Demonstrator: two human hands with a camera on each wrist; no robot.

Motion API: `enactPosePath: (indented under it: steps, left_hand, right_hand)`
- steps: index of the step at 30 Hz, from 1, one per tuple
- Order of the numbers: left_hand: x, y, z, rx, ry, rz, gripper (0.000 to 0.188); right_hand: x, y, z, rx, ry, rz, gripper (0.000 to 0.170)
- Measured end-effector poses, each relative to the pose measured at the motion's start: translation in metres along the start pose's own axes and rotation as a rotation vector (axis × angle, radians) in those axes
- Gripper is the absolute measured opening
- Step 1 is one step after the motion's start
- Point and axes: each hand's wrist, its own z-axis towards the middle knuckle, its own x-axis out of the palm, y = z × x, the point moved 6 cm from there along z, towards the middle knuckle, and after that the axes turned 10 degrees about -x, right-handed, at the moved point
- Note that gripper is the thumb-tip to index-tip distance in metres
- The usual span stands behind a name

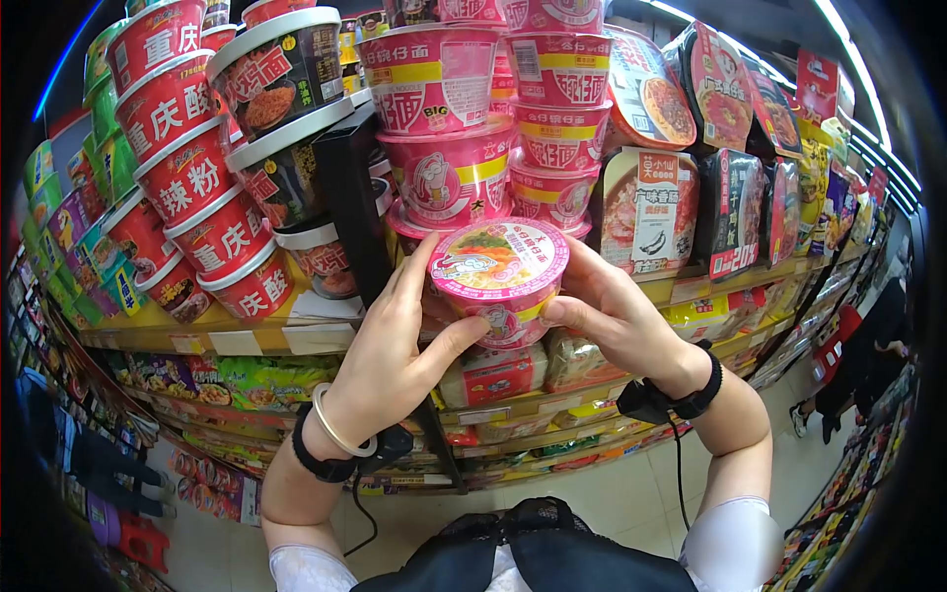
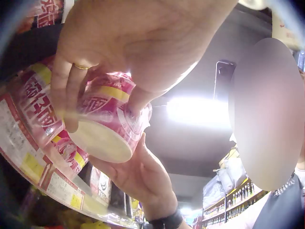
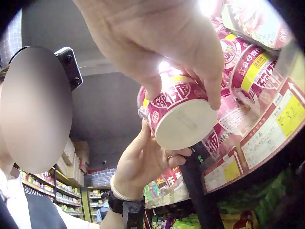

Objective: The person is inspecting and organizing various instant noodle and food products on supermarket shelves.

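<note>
A pink instant noodle cup (image 1: 499,281) with a printed lid is held in front of the shelf between both hands. My left hand (image 1: 395,345) grips its left side, thumb across the front and fingers behind. On the other side my right hand (image 1: 617,316) grips it the same way, thumb at the front. From below, in the left wrist view, the cup's pale base (image 2: 102,140) shows between the hands. The right wrist view also shows the white underside (image 3: 186,125) tilted toward the camera. Larger pink noodle tubs (image 1: 444,173) stand stacked right behind the cup.
Red noodle tubs (image 1: 212,187) are stacked at the left beside a black upright post (image 1: 350,187). Boxed meals (image 1: 649,212) line the shelf at the right. Lower shelves hold bagged noodles (image 1: 247,380). A person in dark clothes (image 1: 868,345) is in the aisle at the right.
</note>
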Motion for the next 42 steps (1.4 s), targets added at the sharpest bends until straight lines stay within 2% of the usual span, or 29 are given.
enactPosePath:
  steps: [4, 6, 13, 16, 19, 22, 30, 37, 39, 40, 42]
  left_hand:
    - [0.004, 0.004, -0.003, -0.075, 0.034, -0.070, 0.068]
    - [0.007, 0.006, -0.006, -0.094, 0.045, -0.275, 0.063]
    - [0.009, 0.012, -0.018, -0.006, -0.051, -0.388, 0.057]
    - [0.012, 0.015, -0.022, -0.061, -0.010, -0.364, 0.057]
    - [0.025, 0.022, -0.022, -0.143, 0.146, -0.604, 0.060]
    - [0.032, 0.031, -0.023, -0.230, 0.198, -0.762, 0.057]
    - [0.040, 0.031, -0.019, -0.276, 0.248, -0.890, 0.049]
    - [0.045, 0.047, -0.020, -0.383, 0.360, -0.973, 0.048]
    - [0.045, 0.041, -0.021, -0.385, 0.326, -0.953, 0.049]
    - [0.045, 0.039, -0.022, -0.386, 0.292, -0.929, 0.050]
    - [0.047, 0.036, -0.024, -0.359, 0.253, -0.876, 0.051]
  right_hand:
    - [0.002, 0.001, -0.003, 0.005, 0.018, 0.011, 0.063]
    - [-0.001, -0.003, -0.007, -0.004, -0.014, -0.011, 0.062]
    - [0.001, -0.001, -0.018, -0.087, -0.079, -0.067, 0.062]
    - [-0.001, -0.002, -0.022, -0.100, -0.119, -0.128, 0.061]
    - [0.000, -0.002, -0.024, -0.109, -0.143, -0.122, 0.058]
    - [0.000, -0.007, -0.027, -0.081, -0.174, -0.113, 0.058]
    - [0.000, -0.014, -0.032, -0.075, -0.240, -0.042, 0.047]
    - [-0.003, -0.017, -0.039, -0.047, -0.247, -0.104, 0.047]
    - [-0.004, -0.023, -0.041, -0.013, -0.262, -0.100, 0.057]
    - [-0.002, -0.022, -0.042, -0.010, -0.260, -0.101, 0.057]
    - [0.010, -0.021, -0.046, 0.008, -0.192, -0.069, 0.073]
